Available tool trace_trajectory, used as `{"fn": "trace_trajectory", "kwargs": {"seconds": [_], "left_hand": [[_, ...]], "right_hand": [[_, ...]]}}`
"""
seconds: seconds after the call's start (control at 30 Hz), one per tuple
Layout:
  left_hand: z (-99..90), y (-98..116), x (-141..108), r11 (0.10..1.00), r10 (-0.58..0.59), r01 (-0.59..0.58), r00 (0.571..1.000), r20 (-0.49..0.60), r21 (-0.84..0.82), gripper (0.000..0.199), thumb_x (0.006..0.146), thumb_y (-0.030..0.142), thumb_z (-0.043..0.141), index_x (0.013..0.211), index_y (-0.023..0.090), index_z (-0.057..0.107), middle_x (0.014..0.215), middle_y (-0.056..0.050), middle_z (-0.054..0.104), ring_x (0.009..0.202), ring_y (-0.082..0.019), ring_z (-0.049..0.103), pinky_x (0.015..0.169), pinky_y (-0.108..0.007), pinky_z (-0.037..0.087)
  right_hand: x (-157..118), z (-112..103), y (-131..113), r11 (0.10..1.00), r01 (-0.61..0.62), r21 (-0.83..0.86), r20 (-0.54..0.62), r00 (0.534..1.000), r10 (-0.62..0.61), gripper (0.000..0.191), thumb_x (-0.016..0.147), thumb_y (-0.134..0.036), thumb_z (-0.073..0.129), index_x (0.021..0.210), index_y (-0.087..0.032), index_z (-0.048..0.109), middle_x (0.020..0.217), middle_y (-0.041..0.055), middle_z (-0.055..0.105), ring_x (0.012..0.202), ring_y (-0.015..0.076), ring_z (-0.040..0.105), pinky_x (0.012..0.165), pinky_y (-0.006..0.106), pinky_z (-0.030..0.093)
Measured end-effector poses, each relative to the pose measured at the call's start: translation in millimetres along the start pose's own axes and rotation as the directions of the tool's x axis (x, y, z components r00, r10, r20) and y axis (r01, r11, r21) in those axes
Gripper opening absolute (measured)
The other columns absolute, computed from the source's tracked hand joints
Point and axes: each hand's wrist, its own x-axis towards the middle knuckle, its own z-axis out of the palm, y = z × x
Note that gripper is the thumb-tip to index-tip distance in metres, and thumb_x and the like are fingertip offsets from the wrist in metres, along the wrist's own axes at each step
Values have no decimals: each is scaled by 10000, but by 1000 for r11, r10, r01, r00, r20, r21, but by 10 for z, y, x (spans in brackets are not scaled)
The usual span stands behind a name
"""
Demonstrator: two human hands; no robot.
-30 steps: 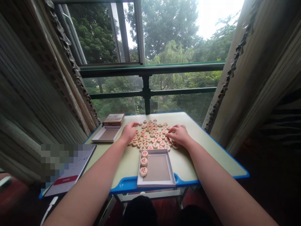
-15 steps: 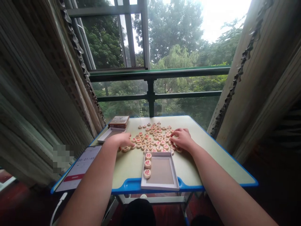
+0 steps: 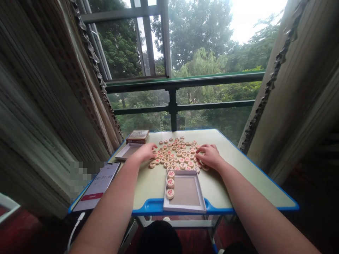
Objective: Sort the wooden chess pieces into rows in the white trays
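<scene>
Xiangqi pieces [image 3: 179, 154] scattered across blue-edged table [image 3: 150, 183], window [image 3: 166, 42] beyond.

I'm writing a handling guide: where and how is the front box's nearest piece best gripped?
Probably take the nearest piece by its round rim, from above and the right: it lies flat, the front box walls it in on the left, another piece sits just beyond, and its right side is free.

Of 2 shallow, white-walled rectangular trays [image 3: 188, 190], the near tray holds 3 round, red-lettered wooden discs [image 3: 170, 183]; farther discs [image 3: 182, 160] are too bunched to count. 2 bare hands [image 3: 210, 155] and 1 black-edged phone [image 3: 99, 187] show.
</scene>
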Motion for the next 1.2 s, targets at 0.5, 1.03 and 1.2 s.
{"fn": "trace_trajectory", "kwargs": {"seconds": [0.5, 1.03, 1.2], "left_hand": [[115, 41, 41, 991, -72, 82, 993, -92, 110, 231, 704, 393, 623, 741, 168, 653, 792, -107, 691, 738, -234, 623, 616, -309, 455], [263, 64, 146, 985, 116, -82, 966, -231, 151, 273, 769, 359, 521, 856, 164, 691, 959, -114, 642, 879, -225, 600, 808, -297, 455], [281, 41, 150, 994, 109, -103, 974, -197, 42, 250, 726, 262, 552, 908, 176, 702, 958, -84, 675, 875, -210, 605, 790, -261, 458]], "right_hand": [[-30, -13, -37, 999, 17, 38, 14, 1000, -17, 221, 707, -354, 570, 828, -245, 720, 1037, 63, 613, 1053, 252, 431, 938, 356, 279], [-36, 5, -42, 999, 28, 38, -24, 999, -27, 213, 707, -332, 555, 815, -242, 715, 1008, 52, 622, 1030, 249, 433, 914, 347, 293], [-24, 33, -5, 999, 30, 21, -23, 999, -29, 219, 713, -344, 550, 798, -236, 720, 1016, 55, 621, 1026, 242, 439, 912, 340, 287]]}}
